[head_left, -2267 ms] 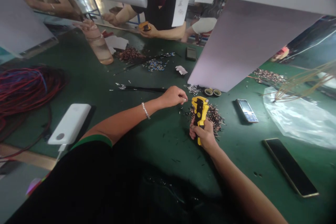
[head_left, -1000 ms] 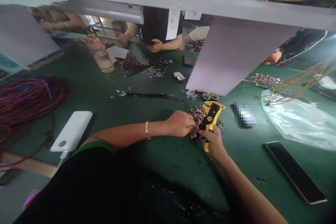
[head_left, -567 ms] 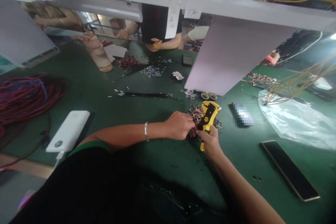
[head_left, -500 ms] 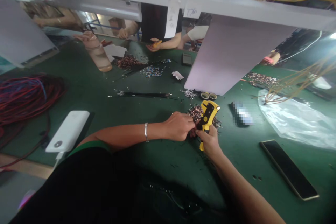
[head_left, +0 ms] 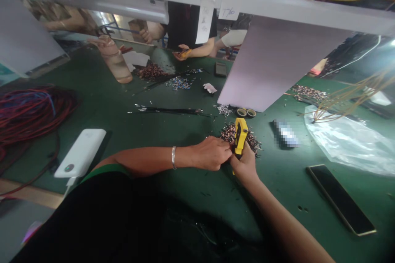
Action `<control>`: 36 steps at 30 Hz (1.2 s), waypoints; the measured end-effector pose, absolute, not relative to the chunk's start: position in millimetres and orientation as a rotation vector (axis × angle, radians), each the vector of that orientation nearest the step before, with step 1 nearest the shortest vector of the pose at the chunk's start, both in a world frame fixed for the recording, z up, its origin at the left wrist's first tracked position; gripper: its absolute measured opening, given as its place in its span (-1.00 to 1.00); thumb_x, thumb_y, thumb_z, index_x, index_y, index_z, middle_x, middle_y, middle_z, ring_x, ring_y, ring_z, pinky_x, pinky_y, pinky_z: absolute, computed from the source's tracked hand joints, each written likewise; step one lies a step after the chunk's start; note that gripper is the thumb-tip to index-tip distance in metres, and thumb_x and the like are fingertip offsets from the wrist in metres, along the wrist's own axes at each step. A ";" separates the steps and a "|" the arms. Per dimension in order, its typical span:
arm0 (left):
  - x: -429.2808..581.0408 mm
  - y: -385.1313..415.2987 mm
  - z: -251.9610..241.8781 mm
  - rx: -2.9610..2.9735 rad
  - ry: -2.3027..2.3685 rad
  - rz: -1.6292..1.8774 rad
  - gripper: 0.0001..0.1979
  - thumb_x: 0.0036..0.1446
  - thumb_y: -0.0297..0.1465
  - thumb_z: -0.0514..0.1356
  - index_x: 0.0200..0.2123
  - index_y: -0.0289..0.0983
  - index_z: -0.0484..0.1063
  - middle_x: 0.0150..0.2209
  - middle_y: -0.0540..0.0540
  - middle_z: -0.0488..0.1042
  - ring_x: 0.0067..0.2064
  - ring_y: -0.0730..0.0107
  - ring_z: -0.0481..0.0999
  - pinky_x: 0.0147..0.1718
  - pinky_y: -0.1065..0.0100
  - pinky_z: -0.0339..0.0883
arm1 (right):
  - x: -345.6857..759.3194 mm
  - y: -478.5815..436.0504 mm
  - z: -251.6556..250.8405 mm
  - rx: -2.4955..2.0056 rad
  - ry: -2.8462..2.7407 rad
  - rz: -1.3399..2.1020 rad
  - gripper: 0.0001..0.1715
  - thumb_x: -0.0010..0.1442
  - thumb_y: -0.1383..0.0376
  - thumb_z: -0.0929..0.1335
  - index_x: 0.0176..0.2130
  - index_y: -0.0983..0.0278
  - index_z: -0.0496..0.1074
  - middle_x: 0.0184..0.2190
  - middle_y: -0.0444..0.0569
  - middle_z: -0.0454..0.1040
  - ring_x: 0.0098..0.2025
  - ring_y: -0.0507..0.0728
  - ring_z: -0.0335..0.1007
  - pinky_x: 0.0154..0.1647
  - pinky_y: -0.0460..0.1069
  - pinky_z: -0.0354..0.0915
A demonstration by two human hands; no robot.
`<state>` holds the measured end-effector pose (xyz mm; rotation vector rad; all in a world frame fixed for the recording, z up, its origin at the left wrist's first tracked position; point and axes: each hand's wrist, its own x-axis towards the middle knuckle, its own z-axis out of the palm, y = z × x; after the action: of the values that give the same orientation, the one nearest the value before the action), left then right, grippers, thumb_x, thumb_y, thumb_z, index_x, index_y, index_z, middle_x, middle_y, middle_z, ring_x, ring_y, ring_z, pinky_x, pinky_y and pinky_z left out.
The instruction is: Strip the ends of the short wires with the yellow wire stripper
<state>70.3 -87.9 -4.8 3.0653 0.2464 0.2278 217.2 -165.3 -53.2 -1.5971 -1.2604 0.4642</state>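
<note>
My right hand (head_left: 246, 165) is wrapped round the handles of a yellow and black wire stripper (head_left: 241, 131), its head pointing away from me. Closed and close against it, my left hand (head_left: 212, 153) has its fingertips touching or nearly touching the right hand. Whatever the left fingers pinch is hidden. Just beyond both hands lies a heap of short copper-coloured and dark wire pieces (head_left: 228, 131), partly covered by the stripper. A bundle of black wires (head_left: 173, 110) with pale tips lies farther left.
On the green table (head_left: 173, 131) lie a white power bank (head_left: 80, 152), a dark phone (head_left: 341, 199), a clear plastic bag (head_left: 348, 144), two tape rolls (head_left: 246, 112) and coiled red cables (head_left: 27, 115). A bottle (head_left: 115, 61) and a white panel (head_left: 271, 61) stand behind. Across the table a person's hands (head_left: 183, 52) work.
The wire stripper has turned in my right hand, so its narrow edge now faces me more. My left hand has shifted slightly right and nearer to me.
</note>
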 end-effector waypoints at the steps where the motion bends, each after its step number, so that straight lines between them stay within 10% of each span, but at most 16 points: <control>1: 70.7 -88.4 -5.3 3.059 0.248 0.229 -0.89 0.04 -0.53 0.15 -0.35 -0.32 0.46 -0.38 -0.22 0.54 -0.30 0.21 0.48 -0.40 0.24 0.32 | 217.3 -165.0 -54.6 -1.605 -1.263 0.445 -0.77 -0.09 0.28 0.32 -0.32 0.22 0.33 -0.48 -0.11 0.46 -0.47 0.12 0.36 -0.38 0.03 0.30; 36: 76.2 -88.1 -5.8 2.769 0.521 0.131 -0.88 0.19 -0.46 0.12 -0.32 -0.30 0.47 -0.37 -0.12 0.62 -0.33 0.20 0.61 -0.46 0.33 0.29 | 227.0 -169.0 -54.7 -1.684 -1.325 0.276 -0.81 -0.07 0.27 0.33 -0.34 0.18 0.32 -0.52 -0.11 0.45 -0.50 0.15 0.36 -0.46 0.02 0.31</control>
<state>76.2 -88.1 -5.8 2.7687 0.5213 0.1315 227.0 -169.0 -54.7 -1.6836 -1.3254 0.2756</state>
